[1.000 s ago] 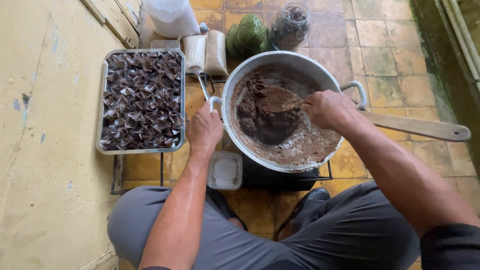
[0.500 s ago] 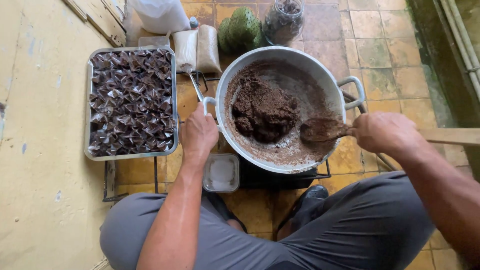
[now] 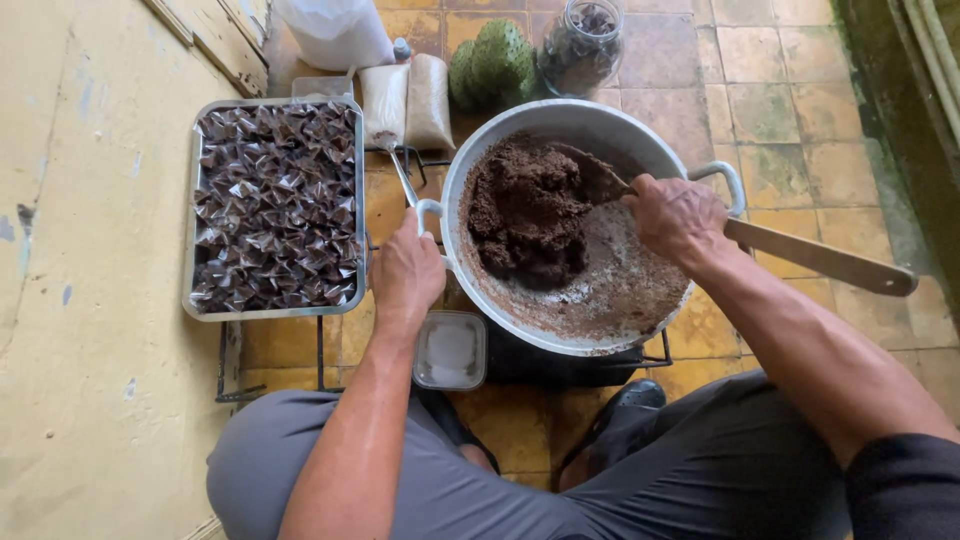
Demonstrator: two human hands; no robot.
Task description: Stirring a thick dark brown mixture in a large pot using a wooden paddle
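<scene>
Head view, looking straight down at a seated person's lap and a tiled floor [image 3: 800,90].

Left hand [image 3: 405,275] is closing around the near loop handle [image 3: 428,208] of a wide round aluminium pan [image 3: 560,120], fingers wrapped over the rim; the grip seems to be there to brace the pan against the push of stirring. Right hand [image 3: 680,218] is clamping tight on the shaft of a long flat wooden paddle [image 3: 820,258], whose blade end is digging into a thick dark-brown lump of paste [image 3: 525,215]. The paste is sitting heaped on the left half of the pan, while the right half is showing only a thin brown smear, so the mass is being gathered to one side. The long handle is sticking out well past the pan's far loop handle [image 3: 725,180], giving leverage and keeping the hand off the metal.

The pan is resting on a black wire stand [image 3: 300,370], raised off the tiles. Just beside it, on the same stand, a rectangular metal tray [image 3: 188,240] is holding rows of small dark folded wrappers [image 3: 275,200], within reach of the left arm. A small clear lidded plastic tub [image 3: 452,350] is sitting near the knees. Beyond the pan, two pale filled packets [image 3: 410,100], a bumpy green fruit [image 3: 495,62] and a glass jar of dark bits [image 3: 580,45] are standing together.
</scene>
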